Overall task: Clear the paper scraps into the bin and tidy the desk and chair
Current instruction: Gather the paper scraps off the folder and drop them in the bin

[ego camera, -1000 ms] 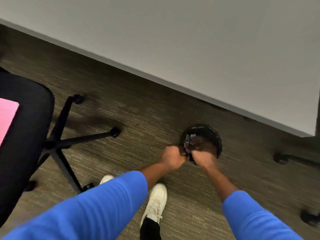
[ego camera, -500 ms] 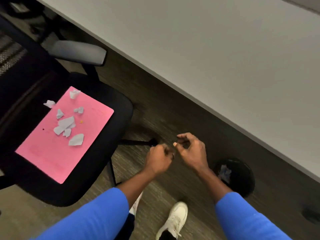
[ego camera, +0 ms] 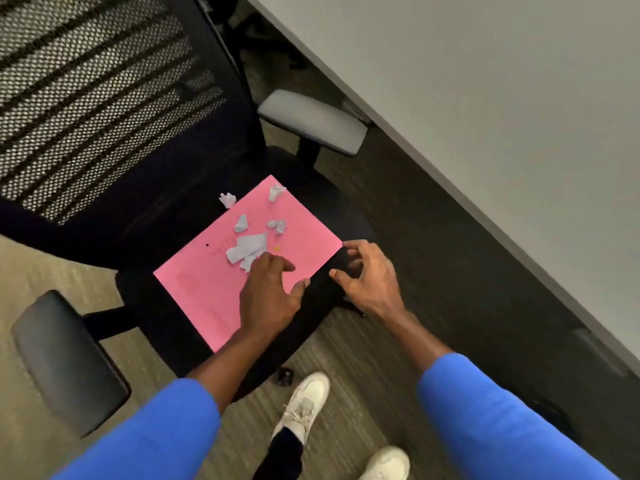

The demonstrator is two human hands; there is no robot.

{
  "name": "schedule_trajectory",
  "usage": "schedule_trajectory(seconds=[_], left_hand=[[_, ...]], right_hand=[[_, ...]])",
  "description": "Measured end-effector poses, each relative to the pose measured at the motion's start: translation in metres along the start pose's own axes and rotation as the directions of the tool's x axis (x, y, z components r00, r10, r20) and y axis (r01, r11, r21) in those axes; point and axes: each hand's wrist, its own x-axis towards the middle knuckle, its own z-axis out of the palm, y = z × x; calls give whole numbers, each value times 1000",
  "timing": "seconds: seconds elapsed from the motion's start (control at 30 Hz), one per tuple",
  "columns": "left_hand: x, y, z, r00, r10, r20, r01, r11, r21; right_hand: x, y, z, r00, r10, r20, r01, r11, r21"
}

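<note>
A: Pink sheet (ego camera: 221, 289) flat on the black seat of the chair (ego camera: 166, 327), and the white paper scraps (ego camera: 246, 248) sitting on top of it. Why there?

B: My guess is it works as a tray: the bits lie gathered on one smooth sheet instead of clinging to the seat fabric. One scrap (ego camera: 227, 199) lies just off the pink edge, on the seat itself.

A: And the hands?

B: The left hand (ego camera: 266, 296) lies over the sheet, fingers (ego camera: 266, 259) spread and loose, tips touching the nearest scraps, nothing pinched yet. The right hand (ego camera: 369, 282) is at the sheet's right corner, fingers curled but unclenched, holding nothing; it looks placed to steady or lift that corner.

A: The bin?

B: Out of sight from here. The grey surface (ego camera: 485, 98) at upper right shows no scraps in the part visible.
</note>
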Motion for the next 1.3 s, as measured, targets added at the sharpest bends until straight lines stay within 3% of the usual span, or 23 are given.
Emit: schedule_trajectory(seconds=[0.3, 0.57, 0.77, 1.03, 1.3], left_hand=[[33, -64, -15, 990, -140, 15, 136, 978, 161], [56, -86, -15, 987, -104, 123, 82, 982, 171], [54, -89, -10, 985, -7, 170, -11, 995, 101], [49, -97, -3, 992, 21, 121, -23, 1000, 12], [46, -98, -5, 998, -21, 58, 22, 1000, -11]], right_hand=[[60, -47, 53, 986, -28, 163, 54, 987, -152], [120, -89, 73, 947, -139, 289, 249, 887, -389], [151, -106, 90, 872, -245, 424, 462, 699, -546], [146, -115, 106, 687, -365, 628, 720, 452, -526], [131, -104, 100, 729, -408, 550, 681, 520, -516]])
